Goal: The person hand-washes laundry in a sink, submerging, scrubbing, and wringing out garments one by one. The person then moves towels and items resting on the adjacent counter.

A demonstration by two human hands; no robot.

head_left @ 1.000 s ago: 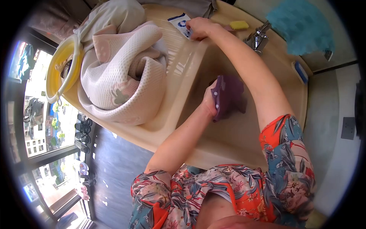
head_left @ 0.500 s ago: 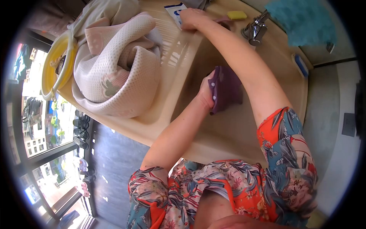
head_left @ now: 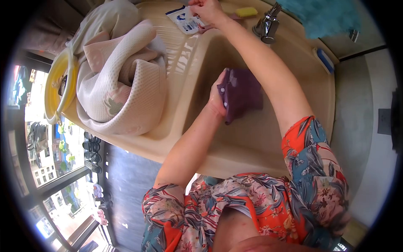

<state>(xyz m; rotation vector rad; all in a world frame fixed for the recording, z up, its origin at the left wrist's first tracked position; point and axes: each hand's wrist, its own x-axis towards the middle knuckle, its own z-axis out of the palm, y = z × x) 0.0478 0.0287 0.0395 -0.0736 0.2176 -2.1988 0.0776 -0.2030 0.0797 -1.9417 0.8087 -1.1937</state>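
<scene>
My left hand point(head_left: 217, 95) is closed around the edge of a purple garment point(head_left: 245, 92) with small white round snaps, held over the sink basin point(head_left: 289, 138). A pale, shiny patch shows on the cloth near its top edge. Across the basin, my right hand point(head_left: 210, 11) is at the ledge's far side, with fingertips pinched together beside a white and blue packet point(head_left: 184, 21). The packet lies on the ribbed drainboard, its printed side up. What the right fingertips hold, if anything, cannot be made out.
A bundled white mesh cloth point(head_left: 126, 80) fills the drainboard, beside a yellow-rimmed basin point(head_left: 50, 90). A yellow sponge point(head_left: 247, 11) and a metal faucet point(head_left: 268, 26) stand at the back. A blue brush point(head_left: 325, 60) rests at the right rim; a teal cloth point(head_left: 323, 19) hangs above.
My right hand has lifted off the packet and shifted up, leaving more of the packet showing. My left hand still grips the purple garment, now with the pale patch visible. The view has shifted slightly.
</scene>
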